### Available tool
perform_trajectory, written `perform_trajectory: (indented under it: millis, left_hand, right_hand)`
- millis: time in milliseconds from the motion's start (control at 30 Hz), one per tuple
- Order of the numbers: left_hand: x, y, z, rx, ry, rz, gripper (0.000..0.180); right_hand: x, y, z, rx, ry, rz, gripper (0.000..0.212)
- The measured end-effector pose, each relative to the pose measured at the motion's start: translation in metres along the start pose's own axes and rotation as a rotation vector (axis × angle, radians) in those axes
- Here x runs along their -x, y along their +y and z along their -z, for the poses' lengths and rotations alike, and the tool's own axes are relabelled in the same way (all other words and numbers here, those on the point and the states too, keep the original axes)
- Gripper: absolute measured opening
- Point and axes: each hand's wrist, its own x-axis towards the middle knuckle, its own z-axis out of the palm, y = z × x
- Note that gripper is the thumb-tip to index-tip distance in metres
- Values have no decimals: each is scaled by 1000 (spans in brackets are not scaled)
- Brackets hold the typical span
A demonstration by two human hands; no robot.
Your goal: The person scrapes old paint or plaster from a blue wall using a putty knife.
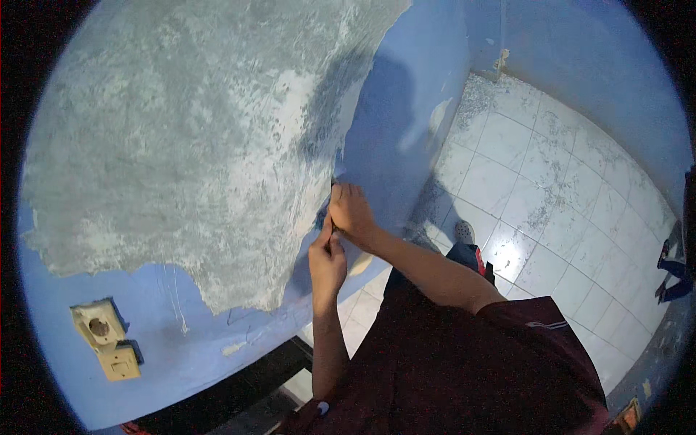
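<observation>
A wall (391,130) in front of me has blue paint around a large bared patch (217,145) of grey and white plaster. Both my hands meet at the right edge of that patch, close against the wall. My right hand (351,214) is closed, its fingers curled round a thin dark tool, of which only a bit shows by the fingertips; its kind cannot be made out. Just below, my left hand (328,264) is closed too, a finger reaching up to the right hand. What it grips is hidden.
Below the patch, a yellowed socket (98,326) and switch (119,364) sit on the wall. A dark piece of furniture (239,384) stands along its foot. Paint flakes (540,214) lie scattered over the white tiled floor (500,145). One grey clog (465,232) shows beside my body.
</observation>
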Motion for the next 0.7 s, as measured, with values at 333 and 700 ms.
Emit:
perform_trajectory:
  millis: [333, 700]
  left_hand:
    - [-8, -30, 1, 1672, -516, 767, 31]
    - [-13, -9, -1, 1268, -386, 717, 38]
  right_hand:
    - [3, 11, -5, 169, 197, 112, 17]
    - [-5, 6, -10, 104, 160, 0, 15]
